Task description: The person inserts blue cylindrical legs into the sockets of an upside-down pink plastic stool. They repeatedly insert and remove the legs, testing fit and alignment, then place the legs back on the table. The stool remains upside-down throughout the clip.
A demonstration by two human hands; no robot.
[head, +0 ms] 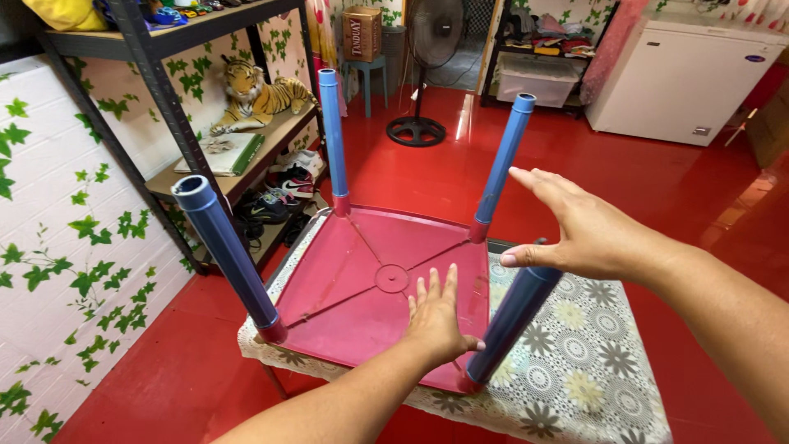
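**Upturned red table, one hand pressing, one hand at a leg**

A red plastic table [362,284] lies upside down on a bench [575,370] covered with a lace flower-patterned cloth, its four blue legs [333,136] pointing up. Resting it on its top keeps it steady and puts the legs and their sockets within easy reach.

The left hand [436,316] lies flat, fingers spread, on the underside of the table near its near right corner; the grip is released, only pressing down, which would hold the table from sliding on the cloth. The right hand [583,230] is open above the near right leg [514,316], thumb against the leg's top end and fingers stretched to the left, not closed around it.

To the left stands a metal shelf [238,168] with shoes and a toy tiger [259,99]. Far off on the red floor [657,181] are a standing fan [431,49] and a white chest freezer [682,74].
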